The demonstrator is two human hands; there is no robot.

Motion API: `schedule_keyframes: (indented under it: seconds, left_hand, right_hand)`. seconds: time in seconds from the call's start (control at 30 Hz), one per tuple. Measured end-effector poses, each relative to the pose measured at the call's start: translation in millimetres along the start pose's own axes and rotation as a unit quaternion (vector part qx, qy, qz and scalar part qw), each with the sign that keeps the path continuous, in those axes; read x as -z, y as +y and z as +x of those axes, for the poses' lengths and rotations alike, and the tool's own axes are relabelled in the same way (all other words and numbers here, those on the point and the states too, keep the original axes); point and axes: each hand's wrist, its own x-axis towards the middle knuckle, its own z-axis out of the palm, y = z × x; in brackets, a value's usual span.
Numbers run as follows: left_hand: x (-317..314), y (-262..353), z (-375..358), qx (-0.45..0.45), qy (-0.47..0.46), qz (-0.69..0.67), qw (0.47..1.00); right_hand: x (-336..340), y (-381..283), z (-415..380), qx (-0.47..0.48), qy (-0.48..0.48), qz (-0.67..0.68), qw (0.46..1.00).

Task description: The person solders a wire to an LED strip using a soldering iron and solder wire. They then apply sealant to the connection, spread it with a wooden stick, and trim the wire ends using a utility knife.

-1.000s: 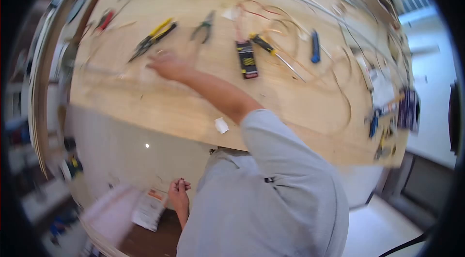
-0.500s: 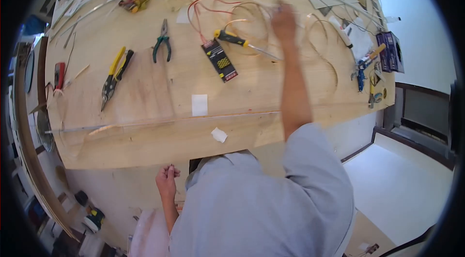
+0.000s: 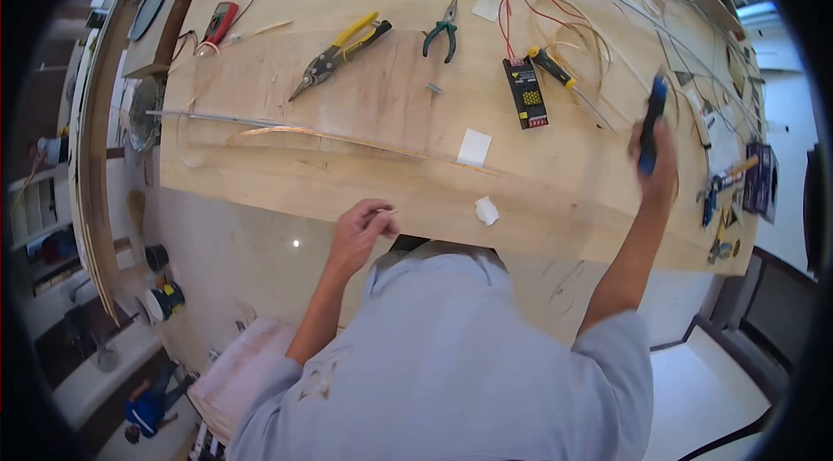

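Observation:
My right hand (image 3: 658,157) is wrapped round a dark blue tool (image 3: 652,124), held upright above the right part of the wooden table (image 3: 373,192). Its exact kind is blurred. At the table's front edge my left hand (image 3: 363,231) has its fingers pinched; a tiny pale item shows at the tips, too small to name. Left of the right hand lie a yellow-black screwdriver (image 3: 555,70) and a black module (image 3: 525,95) with red wires (image 3: 506,18). A white square (image 3: 474,148) and a crumpled white piece (image 3: 487,211) lie nearer the left hand.
Snips (image 3: 334,57), green pliers (image 3: 442,31) and a red meter (image 3: 221,23) lie on the left half. A thin strip (image 3: 347,140) runs lengthwise. Blue clamps (image 3: 713,196) and a purple box (image 3: 761,179) stand right. A person (image 3: 152,406) is at lower left.
My view has turned, shifting the table contents rightward. My right hand has come back from the far side and now shows the blue tool. My left hand has risen to the table edge.

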Motion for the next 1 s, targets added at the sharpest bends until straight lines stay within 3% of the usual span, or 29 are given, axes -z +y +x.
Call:
schedule_keyframes:
  seconds: [0.03, 0.1, 0.17, 0.23, 0.3, 0.37, 0.4, 0.43, 0.47, 0.5, 0.6, 0.7, 0.8, 0.9, 1.0]
  left_hand:
    - [-4.8, 2.2, 9.4, -0.002, -0.045, -0.008, 0.999]
    - [-21.5, 2.9, 27.0, -0.009, -0.124, -0.01, 0.992]
    - [-44.8, 2.5, 43.7, -0.028, -0.184, 0.011, 0.982]
    - [-72.8, 7.1, 51.4, -0.045, -0.217, 0.008, 0.975]
    - [-88.4, 10.0, 61.7, -0.083, -0.202, 0.002, 0.976]
    - [-91.2, 6.1, 93.7, -0.157, -0.153, 0.017, 0.976]
    - [-82.7, 21.3, 108.7, -0.228, -0.016, 0.122, 0.966]
    - [-67.9, 40.0, 129.7, -0.293, 0.124, 0.219, 0.923]
    - [-40.2, 39.6, 175.2, -0.448, 0.196, 0.236, 0.84]
    - [-15.9, 54.3, 197.4, -0.468, 0.278, 0.34, 0.767]
    - [35.4, 68.8, 259.4, -0.415, 0.354, 0.377, 0.749]
    - [43.8, 85.9, 294.7, -0.283, 0.349, 0.416, 0.791]
    - [39.0, 74.8, 330.5, -0.155, 0.386, 0.408, 0.813]
    - [12.7, 53.8, 298.6, -0.214, 0.322, 0.419, 0.822]
    - [7.4, 23.6, 270.8, -0.377, 0.284, 0.37, 0.8]
  right_hand:
    - [-11.1, 17.2, -48.3, -0.003, -0.062, 0.044, 0.997]
    - [-61.6, 47.7, -145.7, -0.137, 0.03, 0.058, 0.988]
    - [-103.1, 84.7, -224.4, -0.219, 0.051, 0.16, 0.961]
    - [-117.4, 85.8, -277.7, -0.329, 0.134, 0.278, 0.892]
    - [-99.7, 76.6, -313.6, -0.274, 0.114, 0.35, 0.888]
    - [-90.6, 52.1, -334.8, -0.155, 0.149, 0.3, 0.929]
    - [-82.9, 41.3, -342.2, -0.095, 0.142, 0.289, 0.942]
    - [-70.7, 35.6, -347.9, -0.035, 0.133, 0.274, 0.952]
    - [-51.1, 37.1, -354.2, 0.002, 0.113, 0.283, 0.952]
    - [-35.5, 39.4, -359.4, 0.037, 0.095, 0.293, 0.951]
    - [-7.9, 50.7, -368.3, 0.063, 0.095, 0.31, 0.944]
    - [22.1, 68.8, -373.5, 0.018, 0.106, 0.34, 0.934]
    - [10.0, 64.6, -367.8, -0.026, 0.145, 0.328, 0.933]
    - [4.5, 62.7, -362.5, -0.056, 0.148, 0.269, 0.95]
    - [-18.8, 61.2, -337.8, -0.077, 0.126, 0.24, 0.96]
